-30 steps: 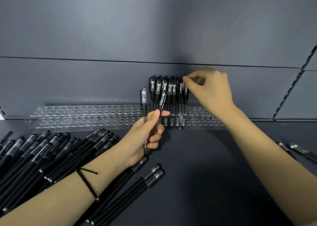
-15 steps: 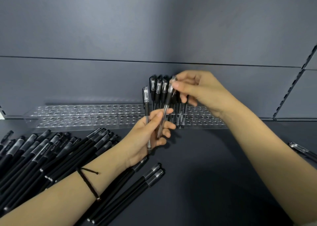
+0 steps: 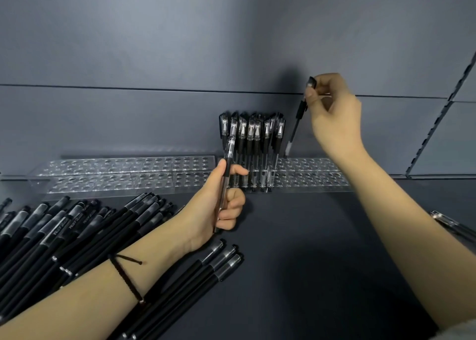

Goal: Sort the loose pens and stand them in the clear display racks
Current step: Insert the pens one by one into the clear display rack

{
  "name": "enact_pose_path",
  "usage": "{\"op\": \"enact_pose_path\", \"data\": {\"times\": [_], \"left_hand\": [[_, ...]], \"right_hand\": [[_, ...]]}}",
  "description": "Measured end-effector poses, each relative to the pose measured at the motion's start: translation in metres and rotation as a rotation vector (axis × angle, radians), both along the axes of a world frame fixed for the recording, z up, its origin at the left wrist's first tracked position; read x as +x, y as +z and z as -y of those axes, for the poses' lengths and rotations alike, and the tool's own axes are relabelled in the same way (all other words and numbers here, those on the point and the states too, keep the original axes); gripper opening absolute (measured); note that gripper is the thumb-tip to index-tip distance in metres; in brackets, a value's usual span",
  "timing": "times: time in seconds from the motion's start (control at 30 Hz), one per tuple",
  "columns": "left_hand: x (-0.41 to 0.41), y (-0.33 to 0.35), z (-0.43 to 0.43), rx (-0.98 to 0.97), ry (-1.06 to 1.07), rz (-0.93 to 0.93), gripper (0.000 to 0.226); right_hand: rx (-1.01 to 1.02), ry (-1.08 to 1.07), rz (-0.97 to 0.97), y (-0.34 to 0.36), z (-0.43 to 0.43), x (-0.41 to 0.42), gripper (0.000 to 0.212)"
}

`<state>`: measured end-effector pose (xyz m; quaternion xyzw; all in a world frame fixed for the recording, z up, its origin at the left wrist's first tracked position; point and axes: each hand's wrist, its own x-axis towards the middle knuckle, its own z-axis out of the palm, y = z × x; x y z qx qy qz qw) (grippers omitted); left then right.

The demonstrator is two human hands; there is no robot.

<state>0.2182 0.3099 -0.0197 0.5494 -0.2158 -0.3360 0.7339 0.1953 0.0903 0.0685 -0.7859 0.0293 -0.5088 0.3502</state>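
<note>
Seen from the head camera, the right rack [image 3: 311, 176] of clear plastic holds a tight cluster of standing pens [image 3: 251, 143] at its left end. The left rack [image 3: 116, 176] lies beside it along the wall. The right hand [image 3: 334, 115] pinches a black pen [image 3: 296, 127] by its cap. The pen is tilted, its lower end just above that rack's back row. The left hand [image 3: 219, 208], fingers curled, grips a second pen [image 3: 228, 156] upright before the cluster. Loose pens [image 3: 64, 231] lie heaped on the table [image 3: 309, 262] at left.

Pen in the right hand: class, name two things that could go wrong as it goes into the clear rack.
1. The pen hangs tilted, pinched only near its cap by the right hand; its tip may miss a hole in the rack.
2. It is close beside the standing pens; a swing could knock them askew.
</note>
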Motion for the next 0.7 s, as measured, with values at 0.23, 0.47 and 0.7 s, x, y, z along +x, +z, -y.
{"op": "enact_pose_path", "data": {"times": [0.23, 0.47, 0.7], "left_hand": [[0.000, -0.001, -0.003, -0.010, -0.032, 0.055, 0.035], [0.001, -0.002, -0.003, -0.021, -0.031, 0.042, 0.036], [0.001, -0.001, -0.003, -0.014, -0.030, 0.046, 0.038]], "right_hand": [[-0.049, -0.047, -0.058, -0.012, 0.001, 0.007, 0.019], [-0.066, -0.058, -0.100, -0.013, 0.001, 0.008, 0.014], [-0.118, -0.056, -0.208, -0.009, 0.000, 0.006, 0.016]]}}
